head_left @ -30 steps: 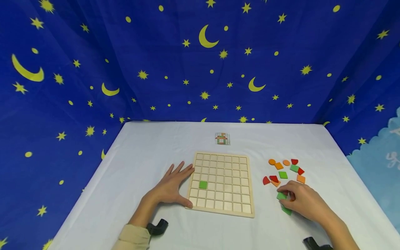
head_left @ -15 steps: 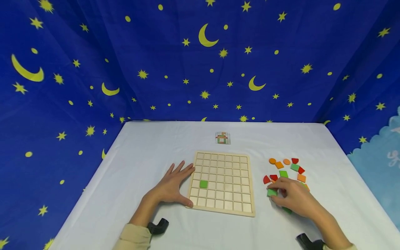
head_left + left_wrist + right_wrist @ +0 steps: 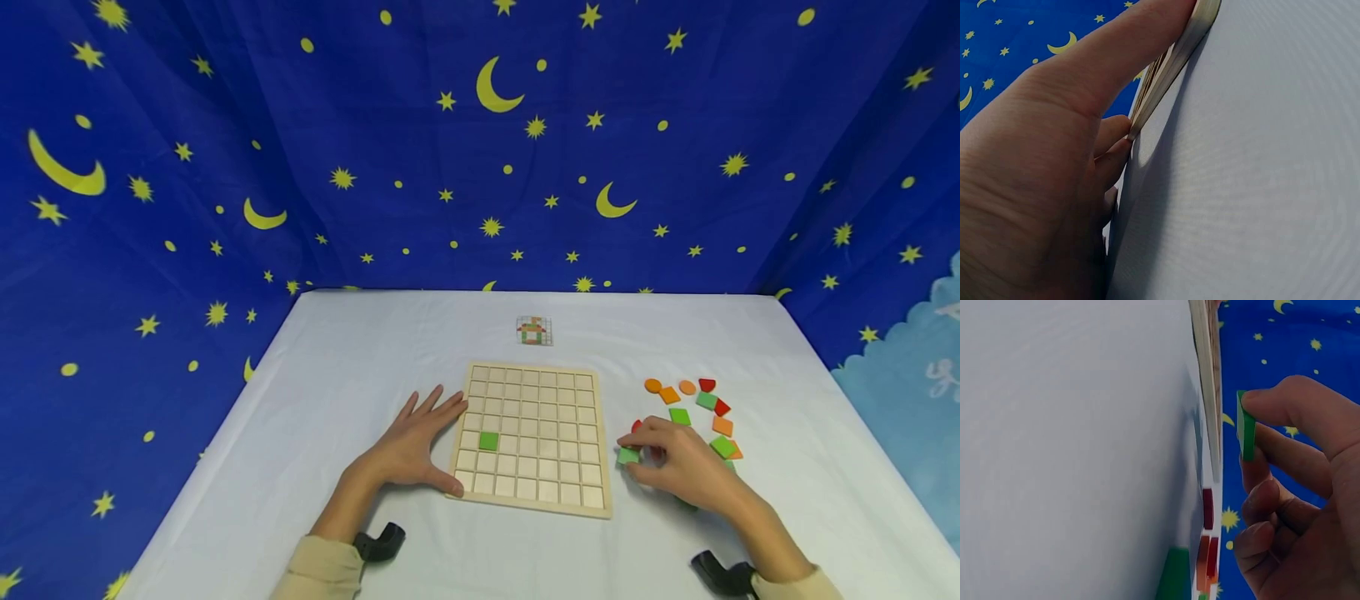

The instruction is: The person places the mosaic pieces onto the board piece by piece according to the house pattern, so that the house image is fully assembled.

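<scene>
My right hand [image 3: 678, 467] pinches a green square tile [image 3: 627, 457] between thumb and fingertips, just right of the board. In the right wrist view the held tile [image 3: 1245, 428] stands edge-on, raised off the white cloth. The wooden grid board [image 3: 532, 507] lies flat in the middle, with one green tile [image 3: 488, 441] in a cell toward its left side. At the board's left edge, my left hand [image 3: 411, 450] lies with fingers spread, thumb at the near corner and fingertips farther up. The left wrist view shows the left thumb [image 3: 1129, 44] against the board's side.
Loose tiles lie right of the board: orange circles [image 3: 653, 386], orange squares [image 3: 722, 426], red quarter-rounds [image 3: 707, 385] and green squares [image 3: 679, 416]. Some are partly hidden under the right hand. A small pattern card [image 3: 534, 331] lies beyond the board. A starry blue curtain [image 3: 420, 150] surrounds the table.
My right hand has moved left from the loose tiles toward the board, carrying the green tile. Tiles it covered on the right now show. My left hand and the board stay put.
</scene>
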`<state>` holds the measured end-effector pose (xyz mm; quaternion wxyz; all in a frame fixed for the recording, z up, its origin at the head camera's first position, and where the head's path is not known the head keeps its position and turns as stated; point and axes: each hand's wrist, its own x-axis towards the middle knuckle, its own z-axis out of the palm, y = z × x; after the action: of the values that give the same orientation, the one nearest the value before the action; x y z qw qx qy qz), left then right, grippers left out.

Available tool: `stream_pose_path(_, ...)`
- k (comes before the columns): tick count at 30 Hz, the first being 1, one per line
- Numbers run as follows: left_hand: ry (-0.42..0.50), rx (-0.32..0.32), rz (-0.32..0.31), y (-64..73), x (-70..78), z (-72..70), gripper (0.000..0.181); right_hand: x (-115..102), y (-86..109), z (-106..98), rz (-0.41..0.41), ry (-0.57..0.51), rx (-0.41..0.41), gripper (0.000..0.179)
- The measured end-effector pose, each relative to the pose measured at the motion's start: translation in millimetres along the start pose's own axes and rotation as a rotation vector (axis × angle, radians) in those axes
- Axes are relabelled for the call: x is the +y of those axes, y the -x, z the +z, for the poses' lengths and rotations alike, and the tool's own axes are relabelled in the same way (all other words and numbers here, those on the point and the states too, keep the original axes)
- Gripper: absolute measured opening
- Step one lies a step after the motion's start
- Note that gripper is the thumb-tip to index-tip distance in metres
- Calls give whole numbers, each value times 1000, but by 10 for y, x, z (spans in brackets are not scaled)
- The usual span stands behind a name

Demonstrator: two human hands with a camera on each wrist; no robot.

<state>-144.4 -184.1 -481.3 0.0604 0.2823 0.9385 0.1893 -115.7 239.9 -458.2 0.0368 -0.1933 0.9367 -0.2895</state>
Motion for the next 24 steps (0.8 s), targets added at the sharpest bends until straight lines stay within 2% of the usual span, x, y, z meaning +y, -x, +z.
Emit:
stream_pose_path(6, 2, 3, 7, -6, -1, 3, 131, -25, -48, 46, -53, -46, -12, 28)
stream_pose_path(13, -8, -5, -7, 7, 0, 7, 131, -127, -103, 71, -112, -59, -20, 28)
stream_pose_path(24, -3, 1, 8, 5, -9, 12, 130, -277, -201, 152, -181, -117, -38, 28)
